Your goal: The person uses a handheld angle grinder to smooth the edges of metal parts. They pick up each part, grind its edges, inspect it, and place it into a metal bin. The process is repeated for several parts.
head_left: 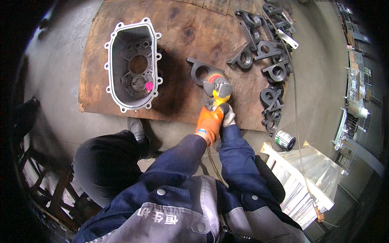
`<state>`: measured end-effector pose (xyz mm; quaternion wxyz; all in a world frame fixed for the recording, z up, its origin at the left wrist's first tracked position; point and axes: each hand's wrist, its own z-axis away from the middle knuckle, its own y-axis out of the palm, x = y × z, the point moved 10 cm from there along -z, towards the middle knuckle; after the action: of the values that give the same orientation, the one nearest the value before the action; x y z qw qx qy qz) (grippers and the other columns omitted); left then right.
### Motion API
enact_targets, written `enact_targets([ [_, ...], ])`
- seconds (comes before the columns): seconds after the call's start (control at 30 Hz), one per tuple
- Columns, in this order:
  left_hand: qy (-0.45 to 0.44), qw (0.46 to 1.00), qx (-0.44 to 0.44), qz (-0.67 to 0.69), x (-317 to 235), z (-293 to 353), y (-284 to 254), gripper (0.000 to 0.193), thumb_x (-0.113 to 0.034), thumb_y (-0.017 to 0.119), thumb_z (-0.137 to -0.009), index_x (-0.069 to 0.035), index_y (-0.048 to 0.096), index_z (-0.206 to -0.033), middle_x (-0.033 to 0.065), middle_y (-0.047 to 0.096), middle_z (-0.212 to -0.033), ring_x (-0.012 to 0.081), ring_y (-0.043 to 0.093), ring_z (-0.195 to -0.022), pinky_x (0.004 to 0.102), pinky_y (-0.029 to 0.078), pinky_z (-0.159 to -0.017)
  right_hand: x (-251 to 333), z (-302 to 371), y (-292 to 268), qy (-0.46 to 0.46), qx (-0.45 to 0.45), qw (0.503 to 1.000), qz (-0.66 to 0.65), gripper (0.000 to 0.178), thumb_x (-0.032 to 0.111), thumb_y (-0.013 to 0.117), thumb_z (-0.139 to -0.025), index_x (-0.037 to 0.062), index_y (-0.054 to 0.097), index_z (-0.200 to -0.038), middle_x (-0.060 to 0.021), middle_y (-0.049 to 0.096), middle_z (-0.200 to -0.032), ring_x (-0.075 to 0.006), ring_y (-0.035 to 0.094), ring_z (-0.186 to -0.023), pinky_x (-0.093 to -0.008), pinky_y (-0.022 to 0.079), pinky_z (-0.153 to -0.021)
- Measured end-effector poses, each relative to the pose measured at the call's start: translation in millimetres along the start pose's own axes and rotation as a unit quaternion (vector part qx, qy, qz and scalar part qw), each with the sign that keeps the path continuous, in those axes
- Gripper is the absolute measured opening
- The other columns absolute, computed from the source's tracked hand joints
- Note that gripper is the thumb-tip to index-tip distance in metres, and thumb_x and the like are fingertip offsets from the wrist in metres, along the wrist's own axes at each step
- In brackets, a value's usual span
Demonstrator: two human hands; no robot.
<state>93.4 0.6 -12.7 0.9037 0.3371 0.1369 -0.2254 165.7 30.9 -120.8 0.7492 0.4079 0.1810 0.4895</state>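
Note:
A yellow-and-grey angle grinder (221,93) is held in both my hands. My left hand (209,120), in an orange glove, is closed around its body. Beside it my right hand (229,116), in a pale grey glove, also grips the tool, its fingers partly hidden. The grinder's reddish disc lies over the right part of a dark metal bracket (194,65) with a round hole. Whether disc and metal touch, I cannot tell. The bracket lies flat on a brown, stained wooden board (178,105).
Left on the board stands a large metal housing (110,77) with a bolt-hole flange and a pink piece (149,87) inside. Several dark brackets (265,49) crowd the right edge. A hose (296,109) runs past them. Nearby are a can (285,140) and a wrapped pallet load (312,170).

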Motion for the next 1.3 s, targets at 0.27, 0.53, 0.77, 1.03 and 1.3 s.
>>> enact_targets([
  [0.27, -0.055, 0.934, -0.209, -0.284, -6.5, -23.6, -41.4, 0.074, -0.05, 0.068, -0.069, 0.006, 0.052, -0.116, 0.0254, 0.059, -0.114, 0.0381, 0.054, -0.11, 0.0376, 0.041, -0.093, 12.0, -32.2, 34.6, 0.008, -0.057, 0.995, 0.08, 0.046, 0.034, 0.034, -0.091, -0.0037, 0.052, -0.111, -0.0187, 0.06, -0.096, -0.0313, 0.059, -0.085, -0.0393, 0.05, -0.079],
  [0.53, 0.073, 0.972, -0.221, -0.008, -44.1, -25.6, -55.4, 0.043, -0.026, 0.07, -0.077, 0.003, 0.057, -0.107, 0.011, 0.065, -0.097, 0.0202, 0.061, -0.087, 0.0305, 0.045, -0.078, -4.5, -45.1, 108.7, -0.009, -0.148, 0.935, 0.321, 0.047, 0.029, 0.033, -0.09, -0.0076, 0.05, -0.114, -0.0217, 0.061, -0.096, -0.0321, 0.06, -0.081, -0.0387, 0.05, -0.075],
  [0.77, -0.026, 0.936, -0.193, -0.292, -41.1, -6.8, -31.7, 0.07, -0.047, 0.07, -0.068, 0.006, 0.055, -0.112, 0.0251, 0.061, -0.109, 0.0371, 0.057, -0.107, 0.0373, 0.042, -0.09, -0.2, -32.8, 91.3, 0.024, 0.131, 0.99, 0.052, 0.039, 0.025, 0.036, -0.094, -0.0037, 0.052, -0.115, -0.0158, 0.061, -0.105, -0.028, 0.06, -0.094, -0.0367, 0.049, -0.087],
  [1.03, 0.116, 0.962, -0.235, -0.079, -40.0, -10.5, -42.3, 0.051, -0.034, 0.07, -0.077, 0.005, 0.056, -0.108, 0.0192, 0.065, -0.102, 0.0292, 0.062, -0.091, 0.0356, 0.045, -0.082, 9.6, -30.3, 63.5, -0.026, -0.142, 0.913, 0.381, 0.045, 0.03, 0.032, -0.094, -0.0047, 0.051, -0.115, -0.0187, 0.06, -0.101, -0.0296, 0.059, -0.086, -0.0391, 0.049, -0.08],
  [1.3, 0.072, 0.961, -0.255, -0.084, 6.1, 15.5, -43.4, 0.051, -0.034, 0.069, -0.081, 0.006, 0.055, -0.109, 0.018, 0.064, -0.099, 0.0236, 0.06, -0.086, 0.0331, 0.046, -0.076, -22.5, -8.3, 41.2, 0.074, -0.113, 0.979, 0.152, 0.053, 0.035, 0.028, -0.092, -0.0057, 0.046, -0.119, -0.0245, 0.059, -0.099, -0.0356, 0.059, -0.08, -0.0448, 0.05, -0.073],
])
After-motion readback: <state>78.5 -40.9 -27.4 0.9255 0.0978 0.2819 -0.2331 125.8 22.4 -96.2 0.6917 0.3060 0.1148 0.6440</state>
